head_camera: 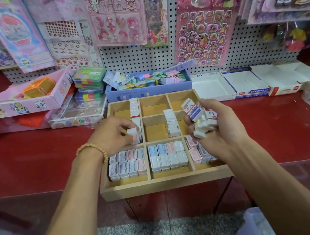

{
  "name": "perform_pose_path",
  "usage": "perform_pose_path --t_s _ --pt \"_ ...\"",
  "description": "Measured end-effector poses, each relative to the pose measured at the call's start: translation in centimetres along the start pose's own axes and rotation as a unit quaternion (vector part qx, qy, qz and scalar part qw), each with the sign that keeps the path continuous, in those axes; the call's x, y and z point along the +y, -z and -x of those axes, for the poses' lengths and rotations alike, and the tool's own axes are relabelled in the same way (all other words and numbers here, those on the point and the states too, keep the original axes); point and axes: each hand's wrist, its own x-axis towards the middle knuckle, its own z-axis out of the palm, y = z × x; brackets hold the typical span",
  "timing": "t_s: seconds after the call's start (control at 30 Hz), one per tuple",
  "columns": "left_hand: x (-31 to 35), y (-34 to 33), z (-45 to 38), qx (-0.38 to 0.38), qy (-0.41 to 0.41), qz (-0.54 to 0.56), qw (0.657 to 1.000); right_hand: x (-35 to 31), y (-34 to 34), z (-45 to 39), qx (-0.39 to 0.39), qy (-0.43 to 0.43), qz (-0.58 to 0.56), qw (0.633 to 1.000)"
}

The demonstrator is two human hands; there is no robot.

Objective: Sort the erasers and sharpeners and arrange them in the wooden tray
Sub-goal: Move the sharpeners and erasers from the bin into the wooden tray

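A wooden tray (164, 184) with nine compartments sits at the front edge of a red bench (33, 159). The left hand (111, 134) pinches a small white eraser (133, 132) over the middle-left compartment, beside a standing row of erasers (134, 108). The right hand (216, 125), above the tray's right side, grips a bundle of wrapped erasers (201, 117) with Chinese characters on them. Pastel sharpeners (168, 156) fill the front row. A sticker sheet (204, 27) behind reads "TOY".
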Motion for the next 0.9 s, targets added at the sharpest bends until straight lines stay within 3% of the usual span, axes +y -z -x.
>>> perform_pose_path --t_s 0.13,0.3,0.53,0.63,0.73,0.83,0.9 --pt "0.3 -1.3 -0.5 0.003 -0.021 -0.044 0.999 0.2 -0.2 0.0 -0.004 0.004 0.013 1.000" --pt "-0.3 -1.1 -0.9 -0.011 -0.009 0.016 1.000 0.1 -0.1 0.0 -0.008 0.009 0.015 1.000" --pt "-0.2 -1.0 -1.5 -0.013 0.017 0.003 1.000 0.4 0.1 0.4 -0.012 -0.002 0.015 1.000" --pt "0.8 -0.9 -1.8 0.059 -0.004 -0.042 0.997 0.2 0.4 0.4 -0.022 -0.003 0.024 0.999" --pt "3.9 -1.3 -1.6 0.114 -0.073 0.048 0.990 0.1 0.7 0.4 -0.039 -0.002 0.034 0.999" --pt "7.4 -2.5 -1.6 0.013 -0.101 0.239 0.966 0.0 1.1 0.2 -0.062 -0.003 0.040 0.997" --pt "9.0 -3.2 -1.6 -0.078 -0.118 0.282 0.949 -0.2 1.5 0.1 -0.071 0.000 0.043 0.997"
